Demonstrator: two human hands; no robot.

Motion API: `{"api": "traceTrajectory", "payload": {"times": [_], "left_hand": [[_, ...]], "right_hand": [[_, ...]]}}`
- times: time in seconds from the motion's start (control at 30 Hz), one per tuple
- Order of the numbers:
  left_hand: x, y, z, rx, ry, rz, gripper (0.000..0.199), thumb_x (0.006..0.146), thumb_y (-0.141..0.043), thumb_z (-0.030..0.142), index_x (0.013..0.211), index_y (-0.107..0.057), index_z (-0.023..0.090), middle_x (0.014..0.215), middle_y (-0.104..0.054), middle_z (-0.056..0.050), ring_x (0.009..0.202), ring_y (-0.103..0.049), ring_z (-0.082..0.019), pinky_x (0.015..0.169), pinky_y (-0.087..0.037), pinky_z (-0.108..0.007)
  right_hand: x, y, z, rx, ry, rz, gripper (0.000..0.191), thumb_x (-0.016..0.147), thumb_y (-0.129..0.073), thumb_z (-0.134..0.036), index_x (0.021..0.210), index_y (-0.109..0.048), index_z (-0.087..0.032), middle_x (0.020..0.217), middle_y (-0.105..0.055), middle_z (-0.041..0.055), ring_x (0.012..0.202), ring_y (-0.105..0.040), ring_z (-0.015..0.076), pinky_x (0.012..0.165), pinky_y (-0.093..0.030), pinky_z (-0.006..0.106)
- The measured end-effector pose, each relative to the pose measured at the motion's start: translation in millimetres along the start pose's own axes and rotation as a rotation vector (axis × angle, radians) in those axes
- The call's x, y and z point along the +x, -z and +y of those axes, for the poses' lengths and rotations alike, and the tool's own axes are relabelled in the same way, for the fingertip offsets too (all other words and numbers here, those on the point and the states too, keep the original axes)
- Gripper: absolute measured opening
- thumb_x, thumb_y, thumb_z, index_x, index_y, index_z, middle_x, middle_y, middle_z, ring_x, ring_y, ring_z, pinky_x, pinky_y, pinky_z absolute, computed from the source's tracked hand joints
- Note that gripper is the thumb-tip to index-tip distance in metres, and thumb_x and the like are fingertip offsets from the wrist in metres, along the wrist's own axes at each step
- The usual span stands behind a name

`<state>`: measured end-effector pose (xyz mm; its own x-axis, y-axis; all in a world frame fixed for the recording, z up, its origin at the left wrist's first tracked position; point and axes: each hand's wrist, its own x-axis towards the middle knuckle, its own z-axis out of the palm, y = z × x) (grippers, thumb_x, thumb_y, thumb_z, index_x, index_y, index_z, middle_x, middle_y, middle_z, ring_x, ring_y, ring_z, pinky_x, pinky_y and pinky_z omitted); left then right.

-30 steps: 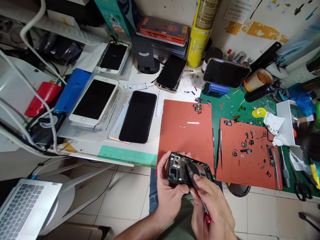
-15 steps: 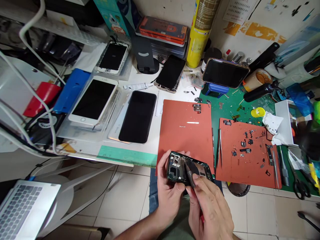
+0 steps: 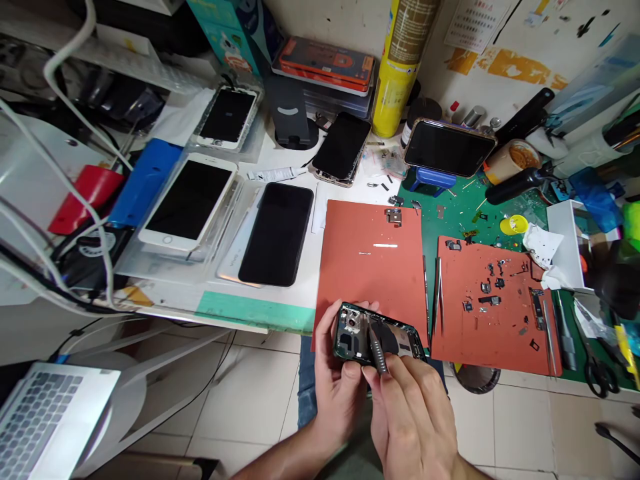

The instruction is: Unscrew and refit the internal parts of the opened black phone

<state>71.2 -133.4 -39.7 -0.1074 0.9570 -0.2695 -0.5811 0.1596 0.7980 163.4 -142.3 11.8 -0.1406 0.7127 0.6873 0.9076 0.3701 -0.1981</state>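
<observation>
An opened phone housing (image 3: 356, 341) with a dark green frame is tilted toward me, its bare inside and camera opening showing. My left hand (image 3: 336, 383) is closed around its left end, thumb on the near edge. In my right hand (image 3: 413, 407) is a slim pointed tool (image 3: 377, 352) with a grey ribbed handle. The tool's tip rests on or just over the inside of the housing, right of the camera opening; contact cannot be made out. My right fingers cover part of the near right edge.
Behind the housing lies a red-brown mat (image 3: 367, 267) with small metal parts. A second mat (image 3: 487, 347) to the right carries several phone parts and tweezers (image 3: 439, 297). Scissors (image 3: 600, 380) lie at far right. Left stand a black phone (image 3: 277, 233) and a white phone (image 3: 187, 200).
My right hand has shifted slightly left and turned, and the tool's handle now points more steeply toward me. The left hand and the housing stay nearly still.
</observation>
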Motion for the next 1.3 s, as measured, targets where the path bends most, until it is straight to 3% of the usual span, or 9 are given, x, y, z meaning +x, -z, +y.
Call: {"api": "traceTrajectory", "payload": {"times": [0.2, 0.43, 0.67, 0.87, 1.07, 1.3], "left_hand": [[1.0, -4.3, 5.3, -0.018, 0.042, 0.019, 0.063, 0.096, -0.083, 0.052, 0.153, -0.062, 0.035, 0.138, -0.078, -0.013, 0.130, -0.076, -0.039, 0.105, -0.066, -0.050], [2.9, -9.2, 13.5, -0.031, 0.075, 0.048, 0.063, 0.095, -0.084, 0.055, 0.150, -0.064, 0.031, 0.137, -0.078, -0.016, 0.131, -0.075, -0.041, 0.109, -0.064, -0.052], [1.3, -8.2, 11.5, -0.018, 0.046, 0.007, 0.059, 0.098, -0.080, 0.057, 0.151, -0.063, 0.036, 0.137, -0.078, -0.012, 0.131, -0.075, -0.040, 0.103, -0.067, -0.050], [0.5, -6.6, 9.8, -0.023, 0.075, 0.016, 0.064, 0.096, -0.081, 0.058, 0.153, -0.062, 0.036, 0.141, -0.076, -0.015, 0.116, -0.082, -0.036, 0.085, -0.070, -0.039], [0.9, -7.4, 9.6, -0.041, 0.073, 0.040, 0.067, 0.092, -0.085, 0.061, 0.150, -0.064, 0.036, 0.138, -0.078, -0.014, 0.131, -0.075, -0.041, 0.104, -0.066, -0.048], [-0.9, -7.4, 8.1, -0.058, 0.092, 0.064, 0.073, 0.087, -0.089, 0.063, 0.150, -0.065, 0.035, 0.142, -0.076, -0.015, 0.132, -0.074, -0.041, 0.107, -0.064, -0.049]], "right_hand": [[-4.4, -3.2, -4.0, 0.022, -0.011, 0.001, 0.007, 0.099, -0.072, -0.005, 0.095, -0.068, -0.009, 0.097, -0.078, 0.0195, 0.094, -0.077, 0.0292, 0.075, -0.066, 0.044], [-1.1, 0.6, -1.6, 0.044, 0.022, -0.055, 0.009, 0.100, -0.070, -0.005, 0.095, -0.068, -0.012, 0.102, -0.080, 0.0188, 0.098, -0.079, 0.0293, 0.079, -0.068, 0.044], [9.6, 4.5, 7.8, 0.042, 0.112, -0.082, 0.014, 0.103, -0.064, -0.006, 0.091, -0.066, -0.014, 0.098, -0.081, 0.0174, 0.096, -0.079, 0.0263, 0.076, -0.069, 0.038], [10.4, 7.0, 11.8, 0.047, 0.136, -0.112, 0.018, 0.103, -0.062, -0.007, 0.088, -0.068, -0.015, 0.102, -0.082, 0.0177, 0.100, -0.078, 0.0255, 0.077, -0.069, 0.036], [10.6, 8.7, 12.1, 0.047, 0.151, -0.129, 0.020, 0.103, -0.058, -0.007, 0.089, -0.069, -0.015, 0.102, -0.082, 0.0181, 0.101, -0.077, 0.0258, 0.077, -0.069, 0.036], [7.4, 13.7, 16.0, 0.087, 0.171, -0.162, 0.019, 0.101, -0.056, -0.006, 0.094, -0.071, -0.014, 0.111, -0.081, 0.0216, 0.106, -0.078, 0.0273, 0.085, -0.069, 0.038]]}}
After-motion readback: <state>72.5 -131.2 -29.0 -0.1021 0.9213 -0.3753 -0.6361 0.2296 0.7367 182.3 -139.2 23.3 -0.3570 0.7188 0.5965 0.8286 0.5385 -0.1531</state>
